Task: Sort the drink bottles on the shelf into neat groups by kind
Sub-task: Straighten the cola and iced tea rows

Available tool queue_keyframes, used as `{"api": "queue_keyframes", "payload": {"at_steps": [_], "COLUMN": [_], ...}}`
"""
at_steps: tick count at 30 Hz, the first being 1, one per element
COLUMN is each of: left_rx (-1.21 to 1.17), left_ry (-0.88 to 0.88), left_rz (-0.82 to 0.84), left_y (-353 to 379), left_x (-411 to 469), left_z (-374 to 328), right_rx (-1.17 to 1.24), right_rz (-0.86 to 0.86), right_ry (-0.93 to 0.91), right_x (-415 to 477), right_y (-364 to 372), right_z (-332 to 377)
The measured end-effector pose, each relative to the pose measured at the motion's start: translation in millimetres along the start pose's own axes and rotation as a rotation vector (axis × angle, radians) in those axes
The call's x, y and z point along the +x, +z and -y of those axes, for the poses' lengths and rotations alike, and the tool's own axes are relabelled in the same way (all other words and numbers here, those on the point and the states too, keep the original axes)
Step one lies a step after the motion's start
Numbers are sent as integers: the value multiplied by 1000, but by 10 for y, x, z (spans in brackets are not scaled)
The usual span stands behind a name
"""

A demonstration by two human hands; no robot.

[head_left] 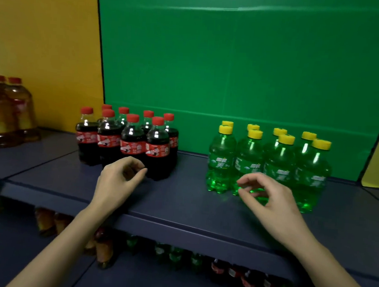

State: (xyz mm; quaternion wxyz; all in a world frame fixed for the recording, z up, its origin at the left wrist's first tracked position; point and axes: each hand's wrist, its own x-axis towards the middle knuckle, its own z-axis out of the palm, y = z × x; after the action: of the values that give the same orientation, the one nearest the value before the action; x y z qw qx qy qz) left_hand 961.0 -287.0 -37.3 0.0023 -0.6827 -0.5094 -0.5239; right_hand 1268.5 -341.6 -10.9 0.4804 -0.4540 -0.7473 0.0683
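Left hand [120, 176] hovers empty, fingers loosely curled, before the colas [126, 139]. Right hand [267, 197], likewise empty, fronts the green bottles [269, 163] right of the colas. Nudge stragglers flush, gently.

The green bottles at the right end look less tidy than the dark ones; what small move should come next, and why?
Probably the right hand, empty and open in front of the green bottles, should nudge the rightmost front green bottle back into line. It stands nearer the shelf edge than its neighbours, while the dark cola bottles already form a tight block.
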Motion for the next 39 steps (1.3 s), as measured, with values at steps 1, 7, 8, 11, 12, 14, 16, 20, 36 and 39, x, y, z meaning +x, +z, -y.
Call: {"api": "queue_keyframes", "payload": {"at_steps": [1, 7, 8, 11, 12, 14, 16, 20, 36, 39], "left_rx": [6, 16, 20, 24, 33, 44, -4, -336, -690, -708], "left_ry": [-1, -13, -1, 1, -8, -52, -155, -417, -354, -340], "left_rz": [-4, 20, 18, 3, 7, 30, 76, 301, 717, 713], "left_y": [-108, -699, -769, -918, -955, -1004, -1034, -1023, -790, -766], "left_x": [7, 219, 265, 400, 446, 556, 701, 1045, 1402, 1379], "left_z": [113, 844, 950, 1195, 1264, 1398, 1516, 1756, 1983, 1950], "right_rx": [8, 40, 57, 90, 80, 78, 115, 200, 451, 467], "right_rz": [11, 17, 13, 13, 15, 16, 19, 110, 181, 158], "right_ry": [2, 57, 80, 161, 188, 247, 306, 435, 398, 386], "right_x": [40, 374, 427, 552, 595, 706, 836, 1057, 1262, 1262], "right_y": [154, 1020, 1139, 1423, 1495, 1589, 1634, 1712, 2030, 2046], "right_z": [51, 337, 370, 439, 452, 473, 496, 487, 358, 360]}}
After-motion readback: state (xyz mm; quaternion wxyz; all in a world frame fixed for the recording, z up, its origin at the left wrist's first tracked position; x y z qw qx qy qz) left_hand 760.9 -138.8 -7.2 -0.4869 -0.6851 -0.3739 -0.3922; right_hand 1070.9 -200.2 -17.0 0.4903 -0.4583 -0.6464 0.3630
